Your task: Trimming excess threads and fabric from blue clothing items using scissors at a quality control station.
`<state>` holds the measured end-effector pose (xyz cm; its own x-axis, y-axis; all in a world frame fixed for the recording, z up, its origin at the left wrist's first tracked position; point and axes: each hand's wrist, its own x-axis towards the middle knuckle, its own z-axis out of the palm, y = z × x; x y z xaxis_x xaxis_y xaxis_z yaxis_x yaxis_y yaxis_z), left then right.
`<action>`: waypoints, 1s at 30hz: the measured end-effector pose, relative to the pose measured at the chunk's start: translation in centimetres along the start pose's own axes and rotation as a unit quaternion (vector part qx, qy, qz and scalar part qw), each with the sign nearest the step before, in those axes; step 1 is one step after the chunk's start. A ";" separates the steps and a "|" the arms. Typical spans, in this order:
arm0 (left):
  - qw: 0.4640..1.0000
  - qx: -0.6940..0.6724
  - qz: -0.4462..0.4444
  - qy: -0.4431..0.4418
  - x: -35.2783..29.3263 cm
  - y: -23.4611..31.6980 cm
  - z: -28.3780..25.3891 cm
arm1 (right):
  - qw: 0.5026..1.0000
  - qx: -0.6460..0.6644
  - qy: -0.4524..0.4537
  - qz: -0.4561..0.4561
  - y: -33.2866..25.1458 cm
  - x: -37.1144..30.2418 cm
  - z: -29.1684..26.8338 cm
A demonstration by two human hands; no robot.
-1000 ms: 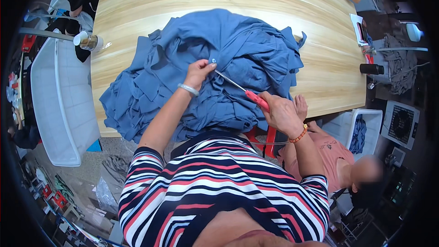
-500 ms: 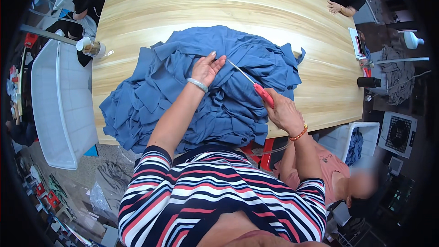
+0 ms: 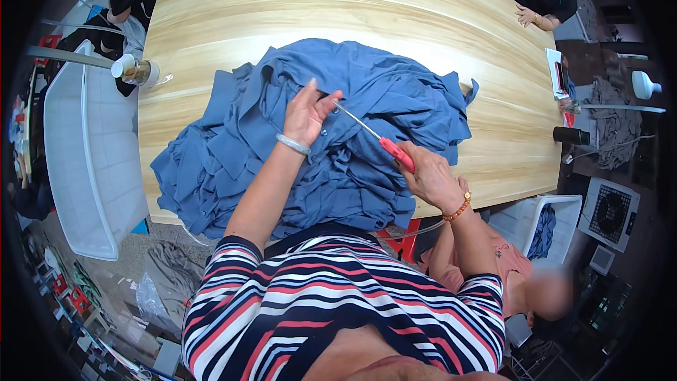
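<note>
A large heap of blue garments (image 3: 233,155) lies crumpled in front of me, with collars, folds and a small button showing. My left hand (image 3: 307,118) is over the middle of the heap, its fingers apart and partly bent against the cloth. A pale bangle circles that wrist. My right hand (image 3: 430,178) is wrapped round the red handle of a tool with a long, thin metal shaft (image 3: 358,121). The shaft points up and left, and its tip is at the fingers of my left hand. Whether the tip touches skin or cloth, I cannot tell.
The heap rests on a wood-grain table (image 3: 338,0). A large white tub (image 3: 95,162) stands left, near a jar (image 3: 144,72). A black cylinder (image 3: 571,135) is at the right edge. One person (image 3: 493,254) in pink sits close at my right; others are at the far corners.
My left hand has shifted slightly left and nearer to me, along with the tool's tip. My right hand has moved a little left and down, still gripping the red handle.
</note>
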<state>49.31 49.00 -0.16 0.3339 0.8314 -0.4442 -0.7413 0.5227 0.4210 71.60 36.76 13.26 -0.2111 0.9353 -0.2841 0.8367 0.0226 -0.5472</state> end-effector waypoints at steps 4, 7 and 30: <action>0.996 -0.056 0.060 0.043 1.3 0.6 -0.7 | 1.000 -0.012 0.020 -0.007 -0.8 1.6 -0.1; 0.995 -0.038 0.073 0.060 1.3 0.2 -1.9 | 0.999 -0.040 0.009 0.012 -1.4 2.9 -0.2; 0.896 0.308 0.250 -0.202 -7.3 -1.4 12.5 | 0.996 -0.092 -0.002 0.009 1.1 -1.6 3.9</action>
<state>55.20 44.58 12.33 0.3258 0.9260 0.1907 -0.4366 -0.0316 0.8991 70.89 33.93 10.04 -0.1978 0.9344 -0.2962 0.9187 0.0713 -0.3885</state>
